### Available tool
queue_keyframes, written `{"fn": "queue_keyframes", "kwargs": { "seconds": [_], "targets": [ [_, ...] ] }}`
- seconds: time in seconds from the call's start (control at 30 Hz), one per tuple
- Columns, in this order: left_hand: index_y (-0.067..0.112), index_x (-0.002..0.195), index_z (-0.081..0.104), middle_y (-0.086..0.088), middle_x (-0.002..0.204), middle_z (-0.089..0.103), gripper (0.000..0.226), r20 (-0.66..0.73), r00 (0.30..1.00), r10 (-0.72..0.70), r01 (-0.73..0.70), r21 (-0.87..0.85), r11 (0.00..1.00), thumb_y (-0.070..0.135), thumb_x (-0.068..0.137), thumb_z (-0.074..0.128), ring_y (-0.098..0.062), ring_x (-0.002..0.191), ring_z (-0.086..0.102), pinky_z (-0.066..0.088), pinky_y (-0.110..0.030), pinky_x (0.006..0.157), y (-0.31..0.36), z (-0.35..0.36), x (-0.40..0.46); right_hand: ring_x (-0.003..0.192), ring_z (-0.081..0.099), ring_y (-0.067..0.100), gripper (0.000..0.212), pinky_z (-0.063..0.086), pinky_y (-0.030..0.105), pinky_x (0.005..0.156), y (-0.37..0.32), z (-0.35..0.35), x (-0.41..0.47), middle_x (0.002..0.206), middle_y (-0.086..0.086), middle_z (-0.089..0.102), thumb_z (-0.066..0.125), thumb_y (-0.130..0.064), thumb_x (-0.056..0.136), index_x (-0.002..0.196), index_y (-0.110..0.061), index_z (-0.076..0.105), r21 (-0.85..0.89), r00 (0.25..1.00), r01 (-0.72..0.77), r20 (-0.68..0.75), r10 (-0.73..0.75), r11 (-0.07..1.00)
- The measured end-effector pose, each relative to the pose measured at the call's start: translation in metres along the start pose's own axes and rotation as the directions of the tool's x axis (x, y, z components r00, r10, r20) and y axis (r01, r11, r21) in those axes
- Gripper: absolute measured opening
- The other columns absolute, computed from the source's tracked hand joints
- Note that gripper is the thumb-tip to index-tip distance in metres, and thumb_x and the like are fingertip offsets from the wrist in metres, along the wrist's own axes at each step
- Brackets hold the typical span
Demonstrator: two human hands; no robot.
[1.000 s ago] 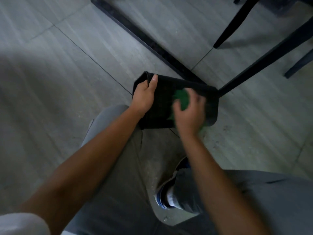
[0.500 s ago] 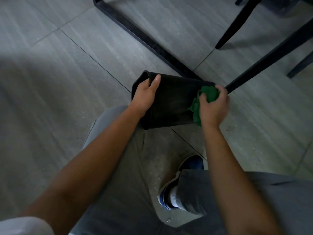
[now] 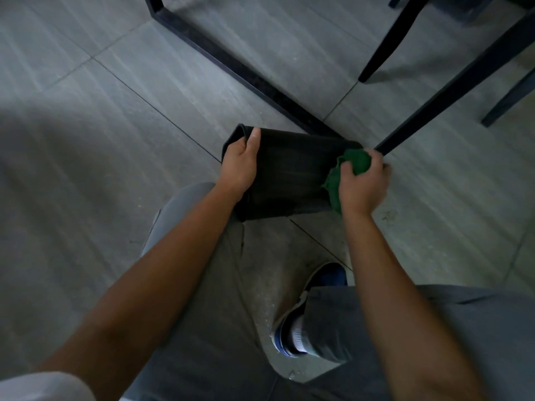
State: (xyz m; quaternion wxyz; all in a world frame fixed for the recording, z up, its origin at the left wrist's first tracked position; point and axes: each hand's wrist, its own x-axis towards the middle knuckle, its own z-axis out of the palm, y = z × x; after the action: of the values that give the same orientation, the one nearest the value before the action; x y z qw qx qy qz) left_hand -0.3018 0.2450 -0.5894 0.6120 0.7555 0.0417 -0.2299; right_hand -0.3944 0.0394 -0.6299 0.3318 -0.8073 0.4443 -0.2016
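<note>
A black bin (image 3: 289, 175) lies on its side, held above the floor in front of my knees. My left hand (image 3: 240, 166) grips its rim at the left end, thumb on the outer wall and fingers curled inside. My right hand (image 3: 362, 183) holds a bunched green cloth (image 3: 351, 164) and presses it against the right end of the bin. Part of the cloth hangs below my palm.
Black metal table frame bars (image 3: 246, 73) run across the grey tiled floor (image 3: 86, 140) just behind the bin, and chair legs (image 3: 385, 44) stand at the upper right. My grey trousers and a blue shoe (image 3: 324, 282) fill the lower part of the view.
My right hand with the green cloth slid from the middle of the bin's side to its right end. My left hand kept its grip on the rim.
</note>
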Motion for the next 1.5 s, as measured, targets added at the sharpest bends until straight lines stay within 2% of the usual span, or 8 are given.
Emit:
{"fn": "queue_keyframes", "kwargs": {
  "seconds": [0.2,0.47,0.63,0.8,0.93,1.2,1.4,1.5],
  "targets": [
    [0.009,0.101,0.074,-0.009,0.092,0.078,0.054,0.031,0.999,0.024,-0.024,0.008,1.0,0.051,0.107,0.041,-0.02,0.084,0.076,0.063,-0.039,0.085,-0.003,0.006,-0.001,0.116,0.064,0.011,0.04,0.054,0.031,0.101,-0.082,-0.014,0.019,0.128,0.002,0.065,0.069,-0.027,0.094,0.132,-0.019,0.06,0.49,0.98,0.199,-0.114,-0.164,0.849],
    [0.015,0.088,0.072,-0.009,0.089,0.076,0.049,-0.049,0.999,-0.003,0.002,-0.02,1.0,0.051,0.106,0.044,-0.025,0.086,0.075,0.063,-0.044,0.082,-0.008,0.01,-0.004,0.116,0.056,0.038,0.049,0.047,0.042,0.092,-0.02,0.037,-0.065,0.136,0.018,0.058,0.07,-0.05,0.087,0.126,-0.02,0.07,-0.096,0.924,0.379,-0.006,-0.382,0.92],
    [0.007,0.096,0.073,-0.011,0.094,0.077,0.055,-0.074,0.997,-0.032,0.03,-0.023,0.999,0.054,0.104,0.047,-0.03,0.092,0.075,0.06,-0.051,0.089,-0.009,0.009,0.004,0.105,0.058,0.034,0.041,0.048,0.033,0.075,-0.032,0.036,-0.09,0.121,0.015,0.059,0.069,-0.039,0.084,0.119,-0.019,0.07,-0.019,0.821,0.559,0.155,-0.55,0.829],
    [0.004,0.101,0.069,-0.017,0.095,0.073,0.057,-0.043,0.999,0.002,0.0,0.056,0.998,0.052,0.107,0.04,-0.028,0.087,0.073,0.062,-0.044,0.086,-0.005,0.01,-0.003,0.118,0.055,0.037,0.042,0.05,0.039,0.088,0.022,0.016,-0.026,0.132,0.019,0.056,0.065,-0.036,0.088,0.127,-0.019,0.065,-0.142,0.997,0.078,-0.016,-0.081,0.987],
    [0.006,0.095,0.068,-0.02,0.095,0.072,0.053,-0.069,0.996,0.059,-0.055,0.058,0.997,0.049,0.108,0.04,-0.029,0.084,0.072,0.06,-0.041,0.079,0.002,0.001,-0.001,0.11,0.062,0.033,0.04,0.054,0.038,0.091,0.048,-0.015,0.002,0.125,0.016,0.062,0.066,-0.036,0.094,0.129,-0.017,0.062,-0.035,0.924,-0.378,-0.083,0.374,0.925],
    [-0.005,0.095,0.068,-0.021,0.087,0.074,0.063,-0.06,0.995,0.079,-0.074,0.076,0.994,0.053,0.105,0.045,-0.033,0.078,0.074,0.061,-0.052,0.077,0.001,0.004,0.003,0.077,0.067,0.008,0.015,0.056,0.029,0.07,-0.062,-0.01,-0.026,0.082,-0.008,0.07,0.071,-0.037,0.086,0.086,-0.023,0.068,0.184,0.924,-0.057,0.382,-0.018,0.981],
    [0.001,0.098,0.072,-0.017,0.093,0.076,0.057,-0.034,0.999,0.037,-0.036,0.031,0.999,0.051,0.106,0.046,-0.028,0.084,0.075,0.062,-0.049,0.081,-0.003,0.004,-0.004,0.117,0.055,0.023,0.052,0.051,0.048,0.098,-0.045,0.015,-0.04,0.13,0.003,0.058,0.062,-0.062,0.085,0.122,-0.027,0.068,0.042,0.991,0.102,0.081,-0.105,0.994],
    [0.0,0.1,0.071,-0.02,0.095,0.075,0.061,-0.028,0.999,0.027,-0.027,0.017,0.999,0.055,0.104,0.045,-0.033,0.087,0.074,0.061,-0.054,0.083,-0.004,0.002,-0.004,0.113,0.055,0.025,0.053,0.051,0.04,0.087,-0.043,0.023,-0.06,0.128,0.007,0.057,0.069,-0.053,0.084,0.131,-0.029,0.064,0.032,0.979,0.201,0.039,-0.202,0.979]
  ]
}}
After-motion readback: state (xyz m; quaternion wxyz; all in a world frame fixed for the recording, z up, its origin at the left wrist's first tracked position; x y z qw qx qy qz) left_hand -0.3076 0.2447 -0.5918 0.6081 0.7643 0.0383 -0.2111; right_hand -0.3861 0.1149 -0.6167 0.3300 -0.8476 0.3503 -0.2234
